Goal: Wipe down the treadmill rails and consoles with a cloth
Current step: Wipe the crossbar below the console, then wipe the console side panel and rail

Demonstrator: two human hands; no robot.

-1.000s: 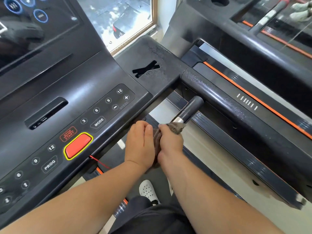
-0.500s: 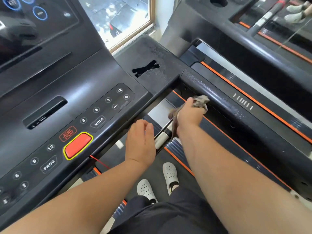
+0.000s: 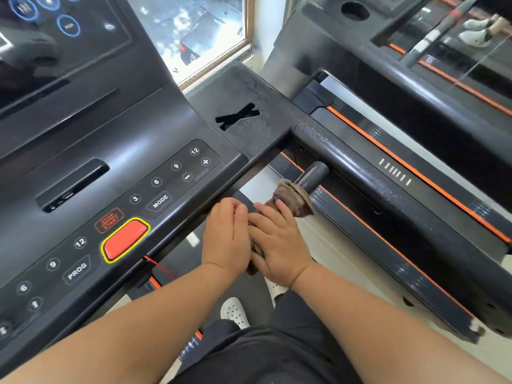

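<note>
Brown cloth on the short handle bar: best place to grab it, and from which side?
Grip the cloth where it bunches around the handle bar, coming from above as the right hand does. The bar is a thin cylinder angled toward the person, so fingers wrap cloth and bar together. The left hand rests alongside.

Both hands crowd the short handlebar (image 3: 311, 176) that juts out below the console (image 3: 116, 173). The left hand (image 3: 225, 236) sits just under the console's front edge and touches the right hand (image 3: 279, 239), which wraps the brown cloth (image 3: 291, 198) around the bar. Only the bar's black end shows bare, and it runs straight into the thick side rail (image 3: 368, 176), closing the way forward. To the right of the bar, an open gap runs between it and the orange-striped side step (image 3: 388, 245). Beneath the hands the space drops clear to the belt, where a white shoe (image 3: 234, 311) stands.
</note>
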